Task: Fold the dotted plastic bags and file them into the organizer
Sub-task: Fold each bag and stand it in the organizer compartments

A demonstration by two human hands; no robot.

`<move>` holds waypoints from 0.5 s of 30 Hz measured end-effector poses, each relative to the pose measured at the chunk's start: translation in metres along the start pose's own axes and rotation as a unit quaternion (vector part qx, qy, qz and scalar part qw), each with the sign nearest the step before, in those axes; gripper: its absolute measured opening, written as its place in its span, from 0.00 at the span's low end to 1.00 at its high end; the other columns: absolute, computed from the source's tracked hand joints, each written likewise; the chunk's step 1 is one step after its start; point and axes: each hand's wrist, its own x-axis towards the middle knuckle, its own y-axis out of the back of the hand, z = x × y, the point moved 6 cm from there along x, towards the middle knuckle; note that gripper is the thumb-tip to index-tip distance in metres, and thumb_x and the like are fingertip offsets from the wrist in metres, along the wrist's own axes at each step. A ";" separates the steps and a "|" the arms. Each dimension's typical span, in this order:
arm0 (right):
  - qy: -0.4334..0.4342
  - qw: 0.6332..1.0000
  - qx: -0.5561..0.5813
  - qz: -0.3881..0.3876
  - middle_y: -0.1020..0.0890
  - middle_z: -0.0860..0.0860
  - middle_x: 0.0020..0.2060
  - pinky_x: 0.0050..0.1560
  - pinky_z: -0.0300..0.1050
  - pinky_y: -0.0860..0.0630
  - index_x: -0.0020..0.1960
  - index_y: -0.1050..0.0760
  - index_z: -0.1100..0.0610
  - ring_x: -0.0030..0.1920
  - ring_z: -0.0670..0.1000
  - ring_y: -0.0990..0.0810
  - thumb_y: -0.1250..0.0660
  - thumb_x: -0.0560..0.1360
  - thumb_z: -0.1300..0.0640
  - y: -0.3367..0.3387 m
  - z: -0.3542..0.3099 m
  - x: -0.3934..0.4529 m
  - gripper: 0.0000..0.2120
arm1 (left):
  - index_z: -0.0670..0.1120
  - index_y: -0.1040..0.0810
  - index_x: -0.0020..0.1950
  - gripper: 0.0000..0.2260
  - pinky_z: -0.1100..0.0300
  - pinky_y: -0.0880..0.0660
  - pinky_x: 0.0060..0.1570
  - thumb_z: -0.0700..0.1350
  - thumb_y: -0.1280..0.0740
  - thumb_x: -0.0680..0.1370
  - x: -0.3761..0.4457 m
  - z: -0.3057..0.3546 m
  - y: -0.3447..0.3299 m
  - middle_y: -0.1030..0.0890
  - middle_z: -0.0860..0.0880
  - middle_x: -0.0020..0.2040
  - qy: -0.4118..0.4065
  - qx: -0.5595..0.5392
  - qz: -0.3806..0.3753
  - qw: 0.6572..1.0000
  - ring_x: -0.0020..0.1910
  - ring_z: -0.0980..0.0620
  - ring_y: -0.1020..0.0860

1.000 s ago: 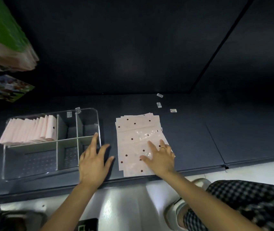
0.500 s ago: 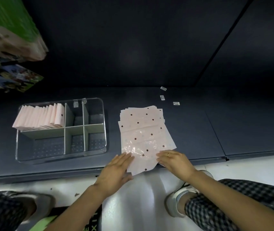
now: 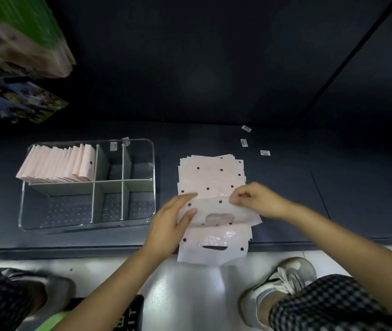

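Upper-left clutter (image 3: pixel 20 51) was blurred, only green and printed edges readable. Both forearms ran out of the bottom edge; checked trouser legs and a grey sneaker (image 3: pixel 283 290) were partly cut off too. Three small labels (image 3: pixel 265 152) lay on the dark shelf (image 3: pixel 333 187) behind the stack, print too small to read. Stack of dotted bags (image 3: pixel 211 173) sat on the shelf just right of the clear organizer (image 3: pixel 147 218), its near end overhanging the shelf lip. Top bag (image 3: pixel 218 211) was lifted and doubled back at its handle end, cutout visible; the bags under it were mostly hidden, count not readable. Left hand (image 3: pixel 168 225) gripped the top bag's left edge, thumb on top, fingers tucked beneath and out of sight. Right hand (image 3: pixel 259 199) pinched the fold's right upper edge with curled fingertips; how many fingers made contact I couldn't tell. Folded bags (image 3: pixel 58 166) stood in a row in the organizer's back-left compartment, the other compartments showed only the dotted base. Versus half a second earlier: both hands had been flat at the stack's near edge, and had since raised that end and turned it back over the stack. Organizer and filed row were unchanged.
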 end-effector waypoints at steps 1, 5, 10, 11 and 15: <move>0.001 1.000 -0.006 0.021 0.21 0.40 0.37 0.43 0.26 0.31 0.41 0.21 0.53 0.39 0.36 0.25 0.34 0.77 0.59 0.006 -0.002 0.010 0.07 | 0.51 0.26 0.66 0.15 0.67 0.33 0.59 0.47 0.36 0.79 0.002 0.005 0.005 0.25 0.58 0.62 -0.029 0.040 0.047 0.998 0.59 0.64 0.29; -0.005 0.995 -0.072 0.072 0.20 0.42 0.39 0.45 0.32 0.30 0.43 0.21 0.55 0.44 0.43 0.23 0.37 0.78 0.59 0.015 -0.001 0.048 0.08 | 0.45 0.24 0.64 0.15 0.54 0.37 0.69 0.45 0.34 0.77 -0.001 0.017 -0.007 0.27 0.49 0.68 -0.154 0.170 0.076 0.970 0.69 0.50 0.31; -0.037 0.985 -0.160 0.052 0.20 0.47 0.45 0.54 0.47 0.26 0.48 0.22 0.55 0.53 0.51 0.25 0.41 0.79 0.58 0.004 0.012 0.081 0.09 | 0.42 0.26 0.67 0.24 0.44 0.32 0.65 0.50 0.29 0.74 -0.015 -0.002 -0.050 0.29 0.45 0.70 -0.180 0.318 -0.045 0.930 0.69 0.45 0.31; -0.041 0.983 -0.173 0.050 0.20 0.48 0.47 0.54 0.48 0.26 0.48 0.22 0.55 0.54 0.52 0.25 0.41 0.79 0.58 0.002 0.014 0.085 0.09 | 0.42 0.27 0.68 0.25 0.46 0.31 0.66 0.52 0.32 0.75 -0.018 -0.007 -0.054 0.29 0.45 0.70 -0.179 0.341 -0.057 0.921 0.69 0.45 0.31; -0.047 0.978 -0.199 0.047 0.19 0.52 0.49 0.53 0.46 0.28 0.49 0.23 0.55 0.56 0.55 0.27 0.42 0.79 0.56 -0.007 0.018 0.092 0.10 | 0.42 0.28 0.69 0.28 0.51 0.38 0.69 0.57 0.48 0.77 -0.029 -0.023 -0.065 0.29 0.46 0.70 -0.148 0.393 -0.109 0.901 0.69 0.48 0.31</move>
